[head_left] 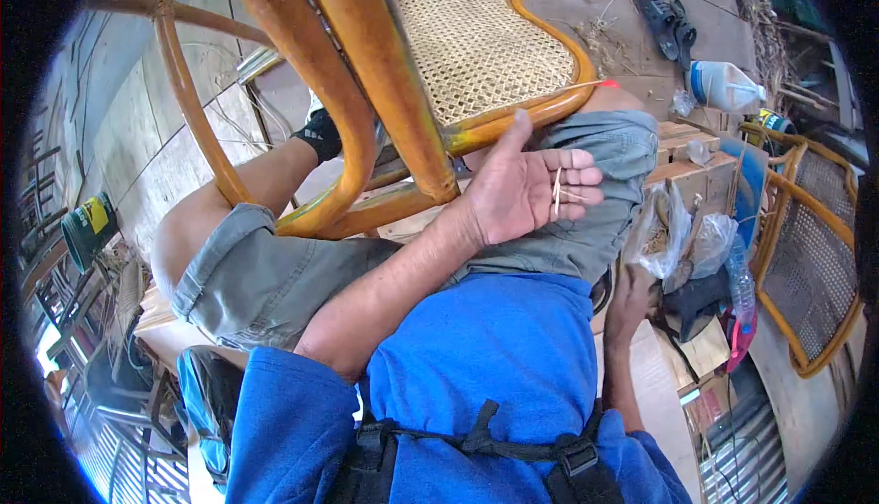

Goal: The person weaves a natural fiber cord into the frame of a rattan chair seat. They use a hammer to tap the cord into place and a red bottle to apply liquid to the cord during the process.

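I'm looking down past a blue shirt (494,357) and grey shorts (275,275), and plenty is lost to me here. The right hand (632,303) is down at the person's side, half behind the shirt, fingers buried among clear plastic bags (673,229) and dark items on a wooden crate (682,170); I cannot tell whether it is open or gripping anything. The rattan chair (366,74) fills the top of my view, its frame cut off by the upper edge, its woven cane seat (476,37) only partly in sight.

Now the left hand (526,188): palm up, fingers spread and loosely open over the lap, thumb pointing up against the orange seat rim. A thin pale cane strip (557,191) lies across the fingers (577,179), near their bases, resting on them rather than pinched. A second fine strand runs along the seat rim just above the thumb; where it ends is hard to make out.
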Available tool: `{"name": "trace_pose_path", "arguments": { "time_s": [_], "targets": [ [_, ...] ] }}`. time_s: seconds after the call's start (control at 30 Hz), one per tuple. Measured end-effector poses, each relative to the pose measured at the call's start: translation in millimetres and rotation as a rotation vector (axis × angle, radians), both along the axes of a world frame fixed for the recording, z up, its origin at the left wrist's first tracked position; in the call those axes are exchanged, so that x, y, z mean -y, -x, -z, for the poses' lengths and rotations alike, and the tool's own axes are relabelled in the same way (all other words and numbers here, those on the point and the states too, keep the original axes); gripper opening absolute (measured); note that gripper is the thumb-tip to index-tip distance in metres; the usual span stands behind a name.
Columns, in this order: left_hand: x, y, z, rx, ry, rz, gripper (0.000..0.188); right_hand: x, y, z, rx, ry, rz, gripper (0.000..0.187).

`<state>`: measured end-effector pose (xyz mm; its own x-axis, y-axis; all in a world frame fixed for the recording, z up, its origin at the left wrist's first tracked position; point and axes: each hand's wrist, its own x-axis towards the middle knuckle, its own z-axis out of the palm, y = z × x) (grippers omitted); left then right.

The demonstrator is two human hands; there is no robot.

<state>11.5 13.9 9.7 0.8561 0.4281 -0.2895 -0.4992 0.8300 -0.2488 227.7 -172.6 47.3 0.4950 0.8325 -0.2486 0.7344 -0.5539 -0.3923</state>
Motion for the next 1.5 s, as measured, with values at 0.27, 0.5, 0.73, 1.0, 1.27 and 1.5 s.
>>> {"name": "trace_pose_path", "arguments": {
  "time_s": [0.27, 0.5, 0.73, 1.0, 1.27, 1.5],
  "targets": [
    [0, 4, -10, 0.061, 0.006, 0.006, 0.105, -119, 52, -49, -0.119, -0.321, -0.473, 0.014],
    [5, 4, -1, 0.123, -0.014, -0.05, 0.105, -136, 71, -48, -0.096, -0.3, -0.6, 0.015],
    [6, 3, 6, 0.22, -0.041, -0.057, 0.104, -149, 76, -49, -0.104, -0.245, -0.6, 0.014],
    [4, 2, -1, 0.09, -0.001, -0.049, 0.104, -146, 71, -49, -0.048, -0.178, -0.687, 0.012],
    [7, -3, 3, -0.294, -0.265, 0.114, 0.061, -149, 56, -43, -0.555, 0.05, -0.233, 0.007],
    [10, -4, -15, -0.527, -0.361, 0.179, 0.018, -147, 57, -45, -0.599, 0.065, -0.212, 0.007]
  ]
}}
